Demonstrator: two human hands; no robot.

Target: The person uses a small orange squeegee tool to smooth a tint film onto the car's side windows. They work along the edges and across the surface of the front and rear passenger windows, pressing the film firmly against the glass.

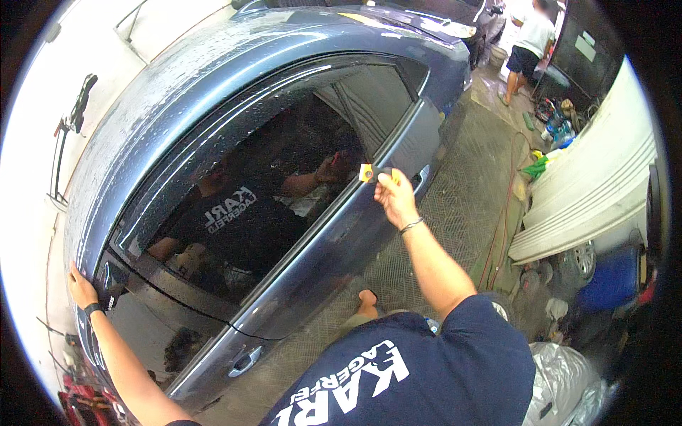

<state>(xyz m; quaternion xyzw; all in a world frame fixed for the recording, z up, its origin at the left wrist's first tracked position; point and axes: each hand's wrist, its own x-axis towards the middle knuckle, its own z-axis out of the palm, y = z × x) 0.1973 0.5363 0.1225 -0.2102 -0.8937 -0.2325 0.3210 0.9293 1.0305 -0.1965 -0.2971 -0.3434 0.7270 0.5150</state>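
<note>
Here, a small yellow tool [366, 172] is pinched in the right hand [396, 197], by the dark window's [284, 167] lower edge; left hand [82, 289] is laid, fingers extended, against the car [312, 284]. Light, even pressure seems best kept.

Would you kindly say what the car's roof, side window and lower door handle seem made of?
Roof: probably painted metal, glossy blue-grey with bright highlights.
Side window: apparently smooth, dark glass, showing mirror-like reflections.
Lower door handle: perhaps chromed plastic or metal, given its silvery shine.
</note>
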